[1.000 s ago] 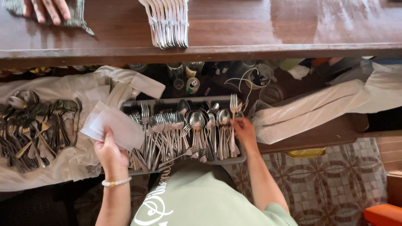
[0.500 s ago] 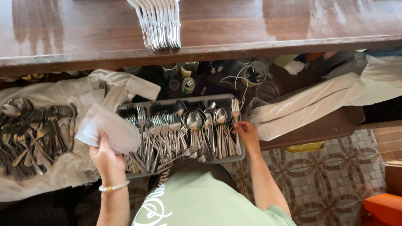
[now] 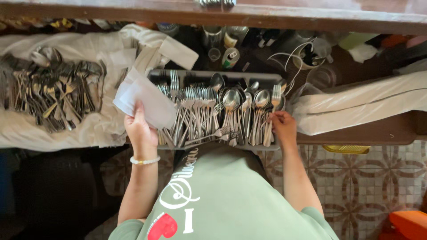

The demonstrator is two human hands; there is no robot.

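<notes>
Left hand (image 3: 141,129) grips a white cloth (image 3: 144,101) beside the tray (image 3: 202,76); right hand (image 3: 283,126) pinches a fork (image 3: 272,113) there. Best lift it clear by the handle.

Soft daylight, dim lower-left, edges perhaps blurred

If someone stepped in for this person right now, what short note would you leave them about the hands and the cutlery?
Left hand: holds a white cloth over the left end of the grey cutlery tray.
Right hand: at the tray's right end, fingers on a fork among the spoons.
Tray: full of mixed forks and spoons.
Done, by the look of it: a heap of cutlery lies on the white sheet to the left.
Left: the many pieces in the tray.
</notes>
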